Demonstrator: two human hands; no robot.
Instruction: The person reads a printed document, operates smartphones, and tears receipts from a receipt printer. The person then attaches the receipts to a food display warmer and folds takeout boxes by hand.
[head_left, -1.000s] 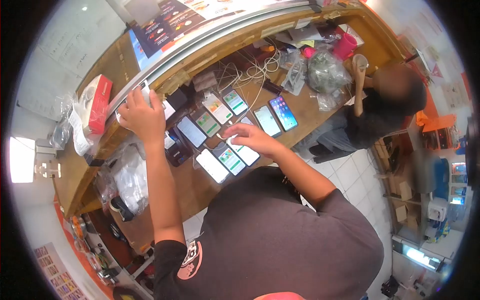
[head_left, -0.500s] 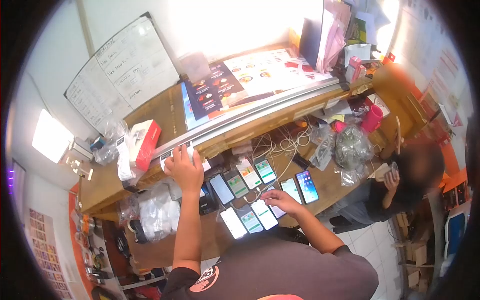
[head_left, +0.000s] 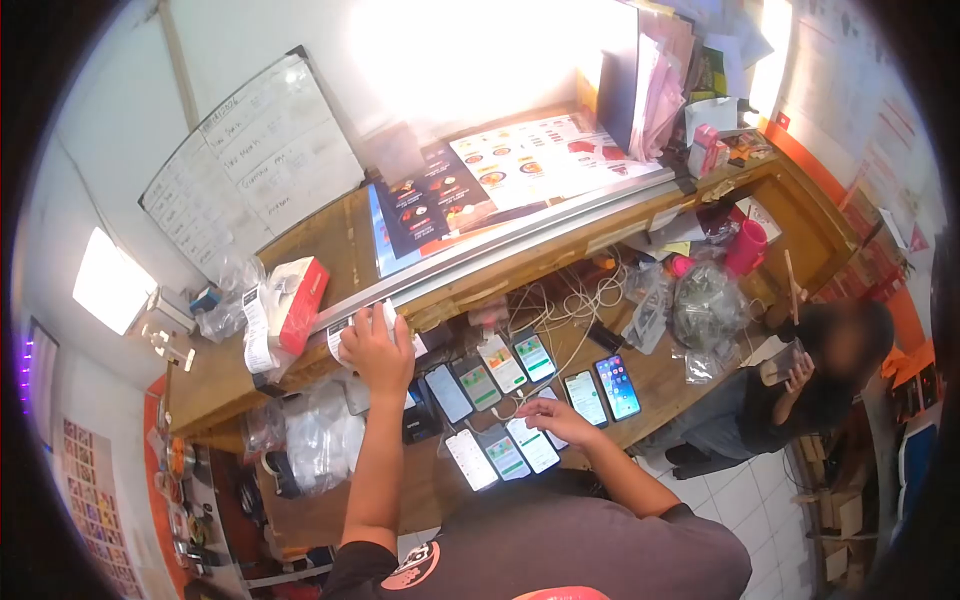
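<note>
My left hand (head_left: 378,348) is closed on a white paper (head_left: 340,338) at the inner edge of the raised counter. My right hand (head_left: 558,417) is held over the lower desk among lit phones, its fingers apart, nothing visible in it. Just below it lies a phone with a white and green screen (head_left: 533,443). Left of that are a phone with a green picture (head_left: 503,452) and a white-screened phone (head_left: 471,459). Behind them stands a row with a bluish-grey phone (head_left: 448,392). To the right lies a phone with app icons (head_left: 618,386).
A red and white box (head_left: 300,300) sits on the counter, near printed menus (head_left: 500,180). White cables (head_left: 570,310), a plastic bag (head_left: 706,308) and a pink cup (head_left: 746,247) lie farther back. Another person (head_left: 790,375) sits at right holding a clear container.
The view has tilted up, showing the whiteboard and menus. My left hand stays at the counter edge; my right hand stays over the phones. The other person has shifted their hands.
</note>
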